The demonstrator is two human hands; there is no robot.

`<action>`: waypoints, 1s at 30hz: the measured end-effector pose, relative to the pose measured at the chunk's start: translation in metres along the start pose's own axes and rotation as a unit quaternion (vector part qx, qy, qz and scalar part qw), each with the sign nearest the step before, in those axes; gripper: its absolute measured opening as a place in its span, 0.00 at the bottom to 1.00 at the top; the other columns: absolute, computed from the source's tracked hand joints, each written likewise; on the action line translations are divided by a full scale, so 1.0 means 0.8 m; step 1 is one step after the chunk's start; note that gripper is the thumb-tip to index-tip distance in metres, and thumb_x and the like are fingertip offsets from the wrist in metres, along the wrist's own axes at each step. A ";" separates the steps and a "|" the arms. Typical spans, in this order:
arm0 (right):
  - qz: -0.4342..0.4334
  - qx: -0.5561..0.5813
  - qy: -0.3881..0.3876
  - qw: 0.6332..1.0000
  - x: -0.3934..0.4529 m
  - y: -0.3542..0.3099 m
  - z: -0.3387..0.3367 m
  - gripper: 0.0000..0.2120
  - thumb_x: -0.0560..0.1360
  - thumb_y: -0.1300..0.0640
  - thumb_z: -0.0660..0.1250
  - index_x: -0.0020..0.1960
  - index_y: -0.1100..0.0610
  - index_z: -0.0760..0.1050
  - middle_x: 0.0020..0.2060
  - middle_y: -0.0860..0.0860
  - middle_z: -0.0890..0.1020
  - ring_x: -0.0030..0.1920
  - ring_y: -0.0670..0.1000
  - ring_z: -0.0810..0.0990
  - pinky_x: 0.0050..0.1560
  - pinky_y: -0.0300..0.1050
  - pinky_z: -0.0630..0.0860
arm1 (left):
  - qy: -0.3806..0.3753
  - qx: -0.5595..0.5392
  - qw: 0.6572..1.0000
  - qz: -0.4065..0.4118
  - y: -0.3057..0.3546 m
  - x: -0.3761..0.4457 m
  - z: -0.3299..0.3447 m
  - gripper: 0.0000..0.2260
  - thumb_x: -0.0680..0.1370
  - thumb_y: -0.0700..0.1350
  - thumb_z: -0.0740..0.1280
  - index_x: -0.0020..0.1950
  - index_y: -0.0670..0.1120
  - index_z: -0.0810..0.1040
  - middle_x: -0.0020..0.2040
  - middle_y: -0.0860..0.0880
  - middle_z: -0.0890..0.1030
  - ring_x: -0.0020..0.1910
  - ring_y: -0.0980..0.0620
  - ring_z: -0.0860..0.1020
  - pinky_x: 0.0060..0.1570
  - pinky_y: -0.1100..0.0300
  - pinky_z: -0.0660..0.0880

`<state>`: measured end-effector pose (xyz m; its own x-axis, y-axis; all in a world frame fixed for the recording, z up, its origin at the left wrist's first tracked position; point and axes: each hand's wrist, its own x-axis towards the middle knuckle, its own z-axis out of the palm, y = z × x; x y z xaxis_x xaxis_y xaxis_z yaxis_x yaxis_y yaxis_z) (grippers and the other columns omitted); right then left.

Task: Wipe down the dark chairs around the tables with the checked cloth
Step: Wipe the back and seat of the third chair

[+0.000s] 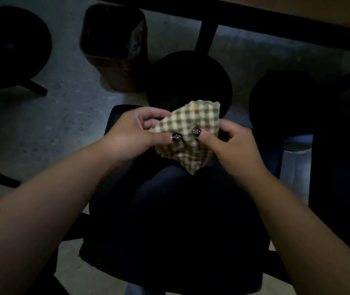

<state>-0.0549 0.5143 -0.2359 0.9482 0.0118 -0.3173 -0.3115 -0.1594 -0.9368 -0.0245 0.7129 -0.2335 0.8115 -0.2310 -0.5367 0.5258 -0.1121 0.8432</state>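
Holding the checked cloth [187, 133] above a dark chair [169, 209], the left hand [135, 133] and right hand [231, 143] pinch it. She should fold it flat first, I think.

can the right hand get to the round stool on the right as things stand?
Probably yes. The round stool sits just beyond the right hand with nothing between them. But both hands pinch the checked cloth, so the left hand would likely need to let go first.
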 end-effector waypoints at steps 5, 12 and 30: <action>-0.065 -0.013 0.023 0.998 -0.009 -0.008 -0.014 0.17 0.72 0.64 0.72 0.52 0.45 0.75 0.38 0.44 0.85 0.44 0.42 0.83 0.43 0.34 0.77 | -0.001 0.086 0.995 0.046 0.011 -0.017 0.010 0.10 0.68 0.35 0.76 0.46 0.46 0.82 0.48 0.44 0.84 0.47 0.49 0.82 0.51 0.55 0.79; -0.064 -0.046 -0.070 0.994 -0.010 -0.021 -0.030 0.07 0.75 0.59 0.65 0.49 0.48 0.75 0.43 0.53 0.86 0.49 0.52 0.84 0.56 0.51 0.78 | -0.009 0.003 0.994 0.113 0.026 -0.027 0.018 0.14 0.62 0.38 0.74 0.39 0.45 0.71 0.32 0.57 0.80 0.35 0.63 0.78 0.36 0.69 0.76; -0.208 -0.189 0.039 0.959 -0.008 -0.009 -0.029 0.13 0.69 0.67 0.70 0.41 0.49 0.75 0.42 0.42 0.82 0.49 0.40 0.81 0.52 0.38 0.76 | 0.055 0.211 0.955 0.200 0.018 -0.016 0.012 0.07 0.65 0.44 0.73 0.41 0.53 0.79 0.39 0.53 0.82 0.40 0.63 0.78 0.45 0.65 0.75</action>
<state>-0.0576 0.4921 -0.2237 0.9920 0.0806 0.0972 0.1246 -0.5038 -0.8548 -0.0296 0.7047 -0.2144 0.9599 -0.2370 -0.1496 0.0375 -0.4203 0.9066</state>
